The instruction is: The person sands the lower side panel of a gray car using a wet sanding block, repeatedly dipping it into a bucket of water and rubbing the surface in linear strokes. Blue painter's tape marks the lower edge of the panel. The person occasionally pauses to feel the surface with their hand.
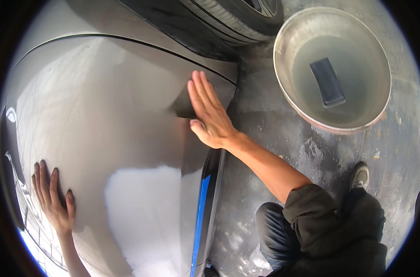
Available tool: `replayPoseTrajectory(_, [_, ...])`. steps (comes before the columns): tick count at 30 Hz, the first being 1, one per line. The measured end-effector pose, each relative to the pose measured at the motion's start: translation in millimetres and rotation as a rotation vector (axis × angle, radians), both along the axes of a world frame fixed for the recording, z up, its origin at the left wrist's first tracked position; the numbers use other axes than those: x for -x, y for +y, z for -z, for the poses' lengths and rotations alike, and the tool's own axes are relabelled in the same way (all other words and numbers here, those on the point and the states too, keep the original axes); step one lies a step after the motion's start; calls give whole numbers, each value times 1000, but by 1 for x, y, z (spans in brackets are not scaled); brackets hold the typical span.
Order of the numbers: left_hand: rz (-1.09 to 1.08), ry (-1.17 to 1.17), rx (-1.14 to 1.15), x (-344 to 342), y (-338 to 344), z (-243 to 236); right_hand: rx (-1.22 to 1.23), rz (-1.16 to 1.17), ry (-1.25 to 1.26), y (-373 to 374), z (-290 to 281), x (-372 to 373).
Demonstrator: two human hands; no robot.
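My right hand point(213, 119) presses a dark piece of sandpaper point(184, 105) flat against a grey car door panel point(104, 106). Its fingers are stretched out together, with the thumb apart; part of the sheet is hidden under the palm. Farther left, my left hand point(54, 203) rests on the same panel, fingers spread, holding nothing. Between the hands and nearer to me is a smooth whitish patch point(145, 207) on the panel. A strip of blue masking tape point(201, 217) runs along the panel's lower edge.
At the far right, a round metal basin point(278, 69) of cloudy water stands on the stained concrete floor point(261, 129). A dark rectangular block point(327, 83) lies in it. A car wheel point(247, 23) is at the top. My knee and shoe point(359, 175) are at lower right.
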State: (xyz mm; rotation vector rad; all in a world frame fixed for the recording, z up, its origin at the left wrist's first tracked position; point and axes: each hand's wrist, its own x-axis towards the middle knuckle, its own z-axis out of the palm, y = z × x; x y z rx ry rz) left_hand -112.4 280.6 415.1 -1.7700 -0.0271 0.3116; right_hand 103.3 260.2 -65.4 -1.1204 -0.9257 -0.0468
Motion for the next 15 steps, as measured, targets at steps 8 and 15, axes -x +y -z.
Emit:
replayPoseTrajectory(8, [-14,-26,39,6,-1,4,-23,-24,-108,9,0,-29])
replayPoseTrajectory(15, [-44,-53,77,-6,-15,13,-69,-64,-175,-3,-87,-40])
